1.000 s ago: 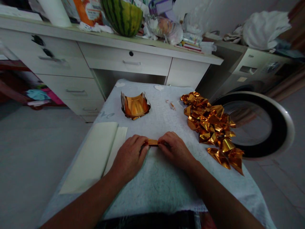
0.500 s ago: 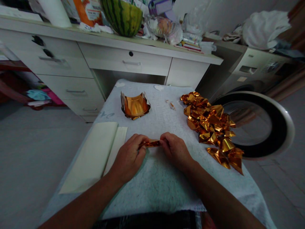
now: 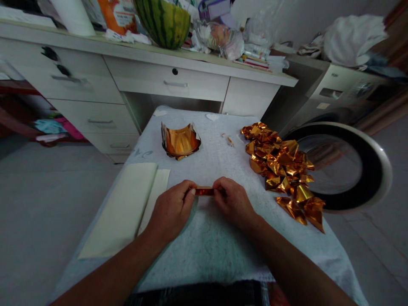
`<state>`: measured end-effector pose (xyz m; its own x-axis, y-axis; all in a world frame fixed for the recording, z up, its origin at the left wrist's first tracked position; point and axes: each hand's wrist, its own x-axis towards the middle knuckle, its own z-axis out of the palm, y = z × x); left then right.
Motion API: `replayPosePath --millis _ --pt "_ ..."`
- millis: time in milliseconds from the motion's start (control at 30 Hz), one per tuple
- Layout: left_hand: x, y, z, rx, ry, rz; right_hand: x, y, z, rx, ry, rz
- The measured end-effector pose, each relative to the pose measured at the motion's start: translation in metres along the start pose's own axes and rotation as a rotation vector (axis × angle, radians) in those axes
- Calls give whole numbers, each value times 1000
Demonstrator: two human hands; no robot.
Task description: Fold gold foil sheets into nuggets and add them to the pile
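A narrow folded strip of copper-coloured foil (image 3: 204,191) is stretched level between my two hands, just above the cloth-covered table (image 3: 219,250). My left hand (image 3: 174,208) pinches its left end, and my right hand (image 3: 235,204) pinches the right end. Beyond them stands a curved stack of gold foil sheets (image 3: 181,142). To the right lies a heap of folded, shiny gold foil pieces (image 3: 280,163). Cream paper sheets (image 3: 123,208) lie left of my left hand.
A white desk (image 3: 191,85) with drawers stands behind the table, bearing a cut watermelon (image 3: 164,23) and clutter. At the right is a washing machine with its round door (image 3: 372,165) open beside the table. Small scraps (image 3: 229,141) lie near the table's middle.
The foil between my hands has turned a little and now looks flatter and straighter. The fingers of my left hand have shifted slightly on its end.
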<state>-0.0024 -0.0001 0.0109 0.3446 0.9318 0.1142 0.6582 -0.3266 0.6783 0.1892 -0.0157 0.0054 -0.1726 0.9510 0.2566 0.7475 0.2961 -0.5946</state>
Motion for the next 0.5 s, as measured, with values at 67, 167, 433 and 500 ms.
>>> replayPosePath --millis 67,167,433,500 --pt "0 0 1 30 0 10 0 -2 -1 18 8 25" --pt "-1 0 2 60 9 35 0 -5 -2 62 0 100" --pt "0 0 7 111 31 67 -1 -6 0 102 -50 90" --pt "0 -1 8 108 49 87 -1 -7 0 85 -58 95"
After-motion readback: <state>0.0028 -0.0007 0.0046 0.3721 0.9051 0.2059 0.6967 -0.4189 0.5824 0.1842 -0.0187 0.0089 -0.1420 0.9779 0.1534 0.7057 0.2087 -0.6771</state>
